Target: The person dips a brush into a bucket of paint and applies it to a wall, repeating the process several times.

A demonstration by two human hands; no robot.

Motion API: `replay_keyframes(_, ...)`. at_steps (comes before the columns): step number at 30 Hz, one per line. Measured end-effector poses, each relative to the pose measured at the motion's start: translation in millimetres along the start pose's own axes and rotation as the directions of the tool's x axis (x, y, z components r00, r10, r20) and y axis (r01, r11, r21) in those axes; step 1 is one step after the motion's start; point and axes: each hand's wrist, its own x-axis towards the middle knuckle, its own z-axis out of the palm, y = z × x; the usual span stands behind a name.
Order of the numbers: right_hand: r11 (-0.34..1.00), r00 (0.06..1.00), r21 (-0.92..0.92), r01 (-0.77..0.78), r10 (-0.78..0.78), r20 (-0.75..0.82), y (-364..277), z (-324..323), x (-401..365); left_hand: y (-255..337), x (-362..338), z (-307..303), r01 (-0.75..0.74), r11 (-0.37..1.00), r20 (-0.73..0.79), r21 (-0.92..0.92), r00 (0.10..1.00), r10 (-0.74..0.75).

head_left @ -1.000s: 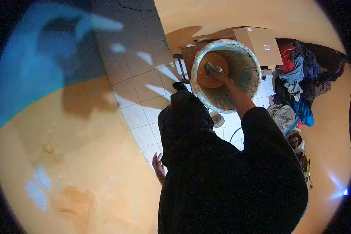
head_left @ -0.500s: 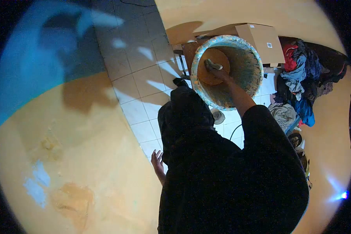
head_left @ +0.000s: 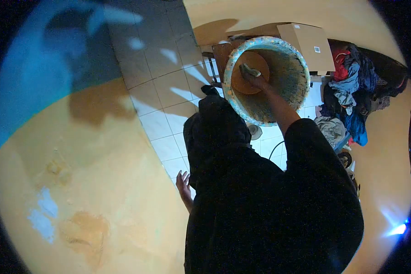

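Note:
A large bucket, its rim and inner wall crusted with dried paint, stands ahead of me, tilted in this view. An orange round surface shows inside it. My right hand reaches down over that surface with its fingers closed. They grip a small grey-green piece, pale along one edge; I cannot tell what kind of thing it is. Low by my left side, my left hand hangs with its fingers apart and holds nothing, close to the painted wall.
Behind the bucket is a cardboard box, and to its right lies a heap of clothes. A brown wooden piece of furniture shows at the bucket's left. Pale floor tiles run between the wall and my legs.
The view has shifted slightly, so the bucket and box appear a little higher. My right hand stays in the bucket with the grey-green piece; my left hand still hangs with its fingers apart.

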Motion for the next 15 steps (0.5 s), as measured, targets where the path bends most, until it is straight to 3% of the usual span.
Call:
replay_keyframes(2,0.971,0.972,-0.078,-0.228,0.222,-0.078,-142,27,-59,-1,6,-3,0.113,0.986,0.041,-0.123,0.993,-0.109)
replay_keyframes(3,0.971,0.972,-0.078,-0.228,0.222,-0.078,-177,39,-69,-8,11,-4,0.113,0.986,0.041,-0.124,0.993,-0.109)
replay_keyframes(4,0.963,0.964,-0.103,-0.249,0.235,-0.125,-200,48,-75,-21,19,-4,0.264,0.941,0.006,-0.213,0.963,-0.269)
replay_keyframes(5,0.954,0.953,-0.126,-0.271,0.248,-0.172,-211,52,-78,-27,24,-5,0.401,0.864,-0.013,-0.304,0.905,-0.425)
replay_keyframes(8,0.95,0.964,-0.209,-0.234,0.198,-0.178,-173,47,-68,-10,31,-8,0.475,0.848,0.03,-0.237,0.876,-0.482)
replay_keyframes(11,0.95,0.965,-0.206,-0.233,0.2,-0.167,-242,68,-99,-21,32,-13,0.475,0.843,0.024,-0.252,0.874,-0.485)
replay_keyframes(15,0.953,0.967,-0.163,-0.256,0.255,-0.027,-186,48,-77,-37,32,-16,0.447,0.853,0.037,-0.268,0.89,-0.455)
